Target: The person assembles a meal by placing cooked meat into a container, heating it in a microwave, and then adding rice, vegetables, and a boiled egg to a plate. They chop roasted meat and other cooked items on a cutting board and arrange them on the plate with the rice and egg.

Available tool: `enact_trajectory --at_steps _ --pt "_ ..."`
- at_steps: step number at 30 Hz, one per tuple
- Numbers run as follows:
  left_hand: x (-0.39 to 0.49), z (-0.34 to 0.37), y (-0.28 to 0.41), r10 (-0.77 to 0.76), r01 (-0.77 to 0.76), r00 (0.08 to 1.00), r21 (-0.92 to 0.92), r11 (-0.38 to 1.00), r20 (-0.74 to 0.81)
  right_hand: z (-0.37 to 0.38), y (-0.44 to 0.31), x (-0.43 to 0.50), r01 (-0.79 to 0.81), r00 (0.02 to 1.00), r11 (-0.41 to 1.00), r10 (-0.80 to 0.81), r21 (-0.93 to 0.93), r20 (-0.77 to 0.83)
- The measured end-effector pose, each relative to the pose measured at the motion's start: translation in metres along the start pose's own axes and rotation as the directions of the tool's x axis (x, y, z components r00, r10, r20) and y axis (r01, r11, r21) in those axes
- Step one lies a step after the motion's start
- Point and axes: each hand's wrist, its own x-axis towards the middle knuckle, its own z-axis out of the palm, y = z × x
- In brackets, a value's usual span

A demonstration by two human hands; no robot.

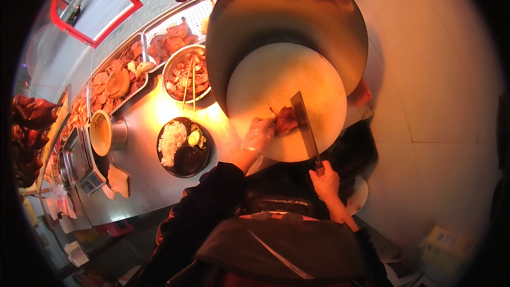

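Note:
On the round white chopping board [275, 75] lies a piece of dark reddish roast meat [285, 120]. My left hand [259, 132], in a clear plastic glove, grips its left end. My right hand [325, 179] is bare and closed around the handle of a cleaver [305, 121]. The broad blade stands over the board at the meat's right end; whether it touches the meat I cannot tell. To the left of the board is a black divided plate [191, 162] with white rice [172, 143], a halved egg [194, 138] and some greens.
A curved metal guard [287, 4] rises behind the board. Left of it stand a bowl of chopped meat [186, 75] with chopsticks [193, 83], trays of cooked meat [117, 83], a metal pot [119, 131] and a folded cloth [118, 180]. Roast meat hangs at far left [32, 139]. A wall [430, 99] bounds the right.

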Motion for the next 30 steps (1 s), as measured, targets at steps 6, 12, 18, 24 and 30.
enact_trajectory --at_steps 6,12,18,24,30 --pt "-0.008 -0.002 0.007 0.065 -0.065 0.998 0.043 0.997 0.002 0.001 -0.014 -0.011 0.087 0.990 0.984 -0.067 0.158 -0.124" --pt "-0.007 -0.009 0.011 -0.060 0.063 0.997 -0.056 0.996 0.053 0.017 -0.019 -0.002 0.074 0.994 0.982 -0.059 0.175 -0.090" --pt "-0.003 -0.016 0.006 -0.278 0.308 0.942 -0.157 0.938 0.187 -0.010 -0.046 0.011 0.188 0.977 0.965 -0.164 0.185 -0.137" --pt "-0.008 -0.015 0.010 -0.252 0.259 0.966 -0.190 0.947 0.058 -0.047 -0.080 0.022 0.364 0.896 0.861 -0.218 0.356 -0.387" --pt "-0.009 -0.021 0.012 -0.262 0.258 0.965 -0.189 0.948 0.000 0.018 -0.074 0.068 0.049 0.995 0.991 -0.038 -0.125 0.091"
